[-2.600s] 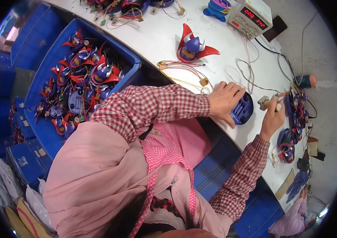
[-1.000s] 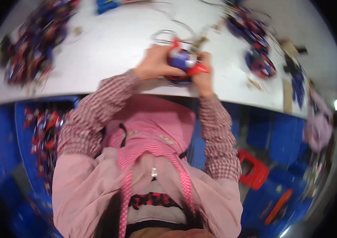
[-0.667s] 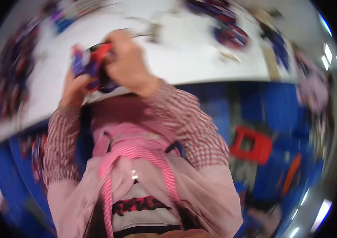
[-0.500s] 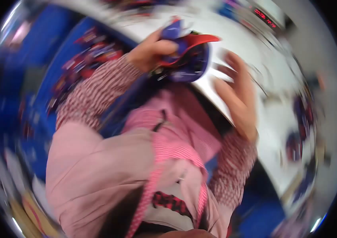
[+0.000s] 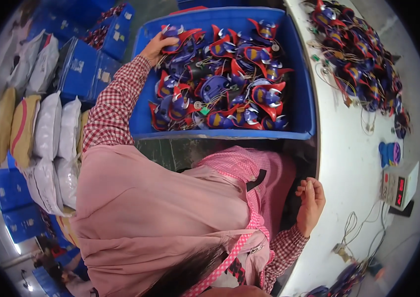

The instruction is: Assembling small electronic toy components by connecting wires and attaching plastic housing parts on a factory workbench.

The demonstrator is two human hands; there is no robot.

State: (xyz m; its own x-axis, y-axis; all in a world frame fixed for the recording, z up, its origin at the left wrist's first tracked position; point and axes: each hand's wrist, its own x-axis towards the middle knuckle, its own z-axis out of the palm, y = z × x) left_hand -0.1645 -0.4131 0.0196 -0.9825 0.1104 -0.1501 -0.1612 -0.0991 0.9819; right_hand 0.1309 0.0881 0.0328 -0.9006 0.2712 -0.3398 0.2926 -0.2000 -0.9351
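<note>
My left hand reaches to the far left corner of a blue plastic bin. Its fingers are closed around a purple-and-red plastic toy part with pale horn-like points, right above the heap. Similar toy parts, with loose wires and small discs, fill the bin. At the near edge of the white table, my right hand is held with its fingers curled in and thumb against them. Nothing shows between those fingers.
On the table's far end lies a pile of wired toy parts. A power supply box with a red display stands right, beside a wire spool and cables. Stacked sacks and blue crates line the left.
My body has turned from the table toward the bin. My left hand carried the purple-and-red toy part over to the heap. My right hand dropped back to the table edge and its fingers curled.
</note>
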